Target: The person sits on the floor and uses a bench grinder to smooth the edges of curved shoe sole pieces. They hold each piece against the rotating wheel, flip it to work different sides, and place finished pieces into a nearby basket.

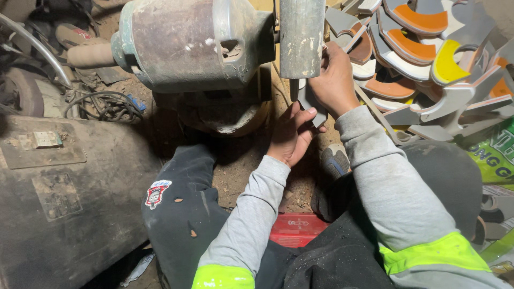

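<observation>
Nearest the lens: grey sleeves with bright yellow-green bands, dark speckled trousers with a small patch on the left knee (pixel 156 194), and a flat red box (pixel 297 229) on the dirt floor between the legs. Further up, left hand (pixel 292 134) clenched around the lower end of a flat grey metal piece (pixel 309 101), thumb laid along its edge. Right hand (pixel 334 80) grasping the same piece higher up, fingers curled over it, just beside the grinding wheel (pixel 301 37). Grey piece held upright-ish between both hands, its upper end directly below the wheel and seemingly touching it; exact contact hard to tell. Wheel mounted on the shaft of a worn, rust-stained bench grinder motor (pixel 187 43), set on a round base (pixel 225 115) on the floor. To the right, well within reach of the right arm, a heap of similar curved parts (pixel 423 59), grey with orange, yellow and white faces. At far right, a green sack (pixel 495 155). To the left, a dark dusty casing (pixel 59 198) and tangled cables (pixel 101 104).
</observation>
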